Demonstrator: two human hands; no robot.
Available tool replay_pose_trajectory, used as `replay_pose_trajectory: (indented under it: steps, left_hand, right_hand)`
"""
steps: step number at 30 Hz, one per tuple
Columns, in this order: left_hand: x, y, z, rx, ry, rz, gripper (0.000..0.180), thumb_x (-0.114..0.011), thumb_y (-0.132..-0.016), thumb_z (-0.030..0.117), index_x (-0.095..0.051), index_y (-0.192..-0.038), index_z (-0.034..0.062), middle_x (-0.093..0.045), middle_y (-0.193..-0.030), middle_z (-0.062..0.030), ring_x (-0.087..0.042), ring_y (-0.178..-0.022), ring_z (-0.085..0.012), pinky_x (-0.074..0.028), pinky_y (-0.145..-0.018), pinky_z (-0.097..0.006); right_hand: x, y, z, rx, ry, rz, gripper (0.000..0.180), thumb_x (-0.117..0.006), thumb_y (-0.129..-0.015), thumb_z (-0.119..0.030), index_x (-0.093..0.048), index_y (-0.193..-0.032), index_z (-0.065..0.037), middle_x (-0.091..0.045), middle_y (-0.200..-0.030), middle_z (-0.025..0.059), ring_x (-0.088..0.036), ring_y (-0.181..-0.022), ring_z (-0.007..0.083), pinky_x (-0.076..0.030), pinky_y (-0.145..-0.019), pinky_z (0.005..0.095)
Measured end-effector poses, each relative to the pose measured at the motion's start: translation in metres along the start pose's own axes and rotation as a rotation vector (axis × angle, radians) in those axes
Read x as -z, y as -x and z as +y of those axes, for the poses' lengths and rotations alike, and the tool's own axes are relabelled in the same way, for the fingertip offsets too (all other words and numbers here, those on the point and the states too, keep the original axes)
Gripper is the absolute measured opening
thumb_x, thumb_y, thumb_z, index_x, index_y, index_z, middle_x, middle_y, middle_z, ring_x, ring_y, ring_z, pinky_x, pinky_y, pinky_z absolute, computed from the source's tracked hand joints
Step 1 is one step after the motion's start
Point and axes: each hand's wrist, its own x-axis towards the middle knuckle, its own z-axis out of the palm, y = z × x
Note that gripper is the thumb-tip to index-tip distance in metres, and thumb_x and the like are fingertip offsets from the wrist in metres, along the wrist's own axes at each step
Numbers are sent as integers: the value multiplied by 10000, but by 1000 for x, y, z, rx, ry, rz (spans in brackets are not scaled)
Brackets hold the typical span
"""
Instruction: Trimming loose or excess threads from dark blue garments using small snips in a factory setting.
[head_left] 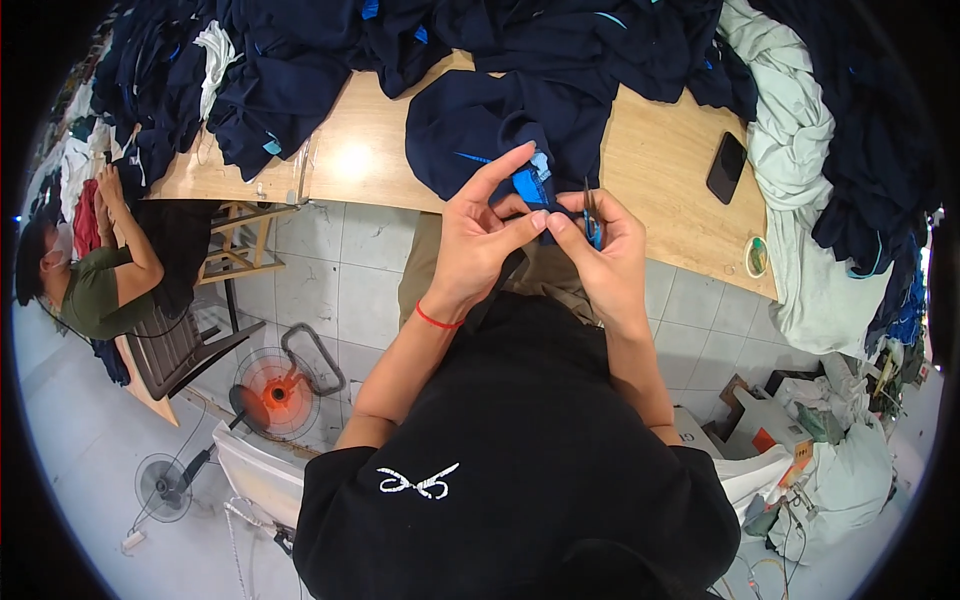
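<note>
A dark navy garment [480,125] with blue trim lies on the wooden table [655,180] and hangs over its near edge. My left hand [480,235] pinches a fold of it by a bright blue patch [528,185], index finger stretched out. My right hand [605,250] holds small blue thread snips [591,222] against the same fold, fingertips touching those of the left hand. A red band [437,320] circles my left wrist.
Piles of navy garments [290,60] cover the table's far side, with pale green cloth [800,160] at the right. A black phone [726,167] and a small round tin [757,257] lie on the wood. Another person [95,270] sits at left. Fans [275,395] stand on the tiled floor.
</note>
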Motion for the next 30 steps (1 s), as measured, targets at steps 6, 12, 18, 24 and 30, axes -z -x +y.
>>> replay_pose_trajectory:
  steps: [6, 12, 18, 24, 30]
  left_hand:
    - [-8, -7, 9, -171, 88, 73, 507, -744, -977, -57, -626, -1468, -8, -697, -1329, -91, -712, -1058, -117, -572, -982, -264]
    - [-12, -4, 19, -165, 60, 173, 357, -745, -993, -40, -704, -1347, -35, -751, -1115, -78, -704, -960, -82, -605, -875, -243]
    - [-19, 5, 30, -128, -21, 172, 371, -801, -936, -70, -731, -1300, -47, -763, -965, -56, -686, -815, -54, -551, -756, -188]
    - [-22, 7, 37, -89, -5, 156, 385, -812, -926, -71, -730, -1301, -48, -782, -987, -79, -694, -833, -54, -536, -739, -183]
    - [-19, 9, 34, -112, -19, 124, 374, -800, -927, -90, -735, -1293, -49, -785, -1000, -84, -699, -840, -58, -545, -752, -185]
  right_hand:
    - [12, 4, -2, 52, 127, 0, 72, -761, -980, -4, -698, -1013, 2, -600, -816, -72, -475, -717, -13, -345, -626, 188]
    - [11, 3, -5, 75, 155, -19, 90, -749, -984, -4, -696, -1056, 6, -616, -851, -53, -492, -740, 5, -381, -654, 194]
    - [11, 5, -7, 377, 178, 83, 321, -755, -996, -61, -651, -1293, 5, -635, -848, -24, -543, -764, 32, -408, -671, 198]
    - [-2, 17, -28, 239, 173, 2, 290, -823, -969, -122, -651, -1157, 16, -724, -840, 32, -605, -734, 39, -453, -655, 208]
    - [-6, 14, -25, 266, 162, -10, 261, -840, -953, -103, -653, -1092, 15, -783, -897, 74, -672, -783, 55, -502, -695, 211]
